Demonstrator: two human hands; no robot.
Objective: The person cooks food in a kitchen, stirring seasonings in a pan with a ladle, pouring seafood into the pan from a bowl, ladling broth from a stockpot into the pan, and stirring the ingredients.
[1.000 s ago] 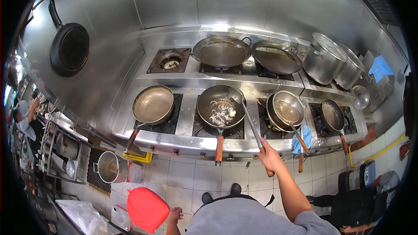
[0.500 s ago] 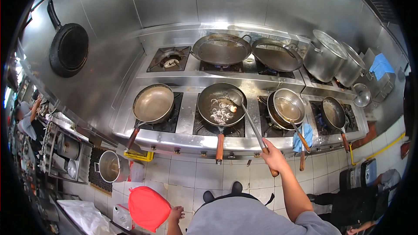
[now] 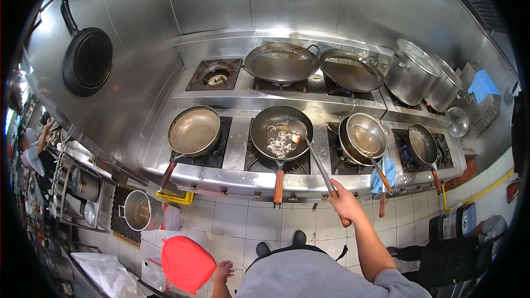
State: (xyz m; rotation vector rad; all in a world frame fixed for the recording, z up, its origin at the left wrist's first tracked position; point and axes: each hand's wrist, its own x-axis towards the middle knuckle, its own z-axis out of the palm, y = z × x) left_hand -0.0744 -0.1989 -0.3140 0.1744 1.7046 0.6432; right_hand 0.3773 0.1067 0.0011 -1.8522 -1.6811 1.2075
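Note:
My right hand is closed around the wooden handle of a long metal ladle. The ladle's bowl rests inside a dark frying pan on the front middle burner. White curved slices, perhaps onion, lie in that pan. A small whitish-orange lump sits by the ladle's bowl. The pan's wooden handle points toward me, and no hand is on it. Low at my side hangs my left hand, its fingers loosely apart with nothing visible in them. It is beside a round red cover or bag; contact is unclear.
More pans stand around it: a lighter one left, a strainer over a pan right, and a small one farther right. Wide pans and stockpots line the back. A co-worker is at lower right.
The ladle's bowl has moved slightly toward me in the pan, nearer the whitish-orange lump. My right hand has shifted a little left. My left hand is nearly unchanged.

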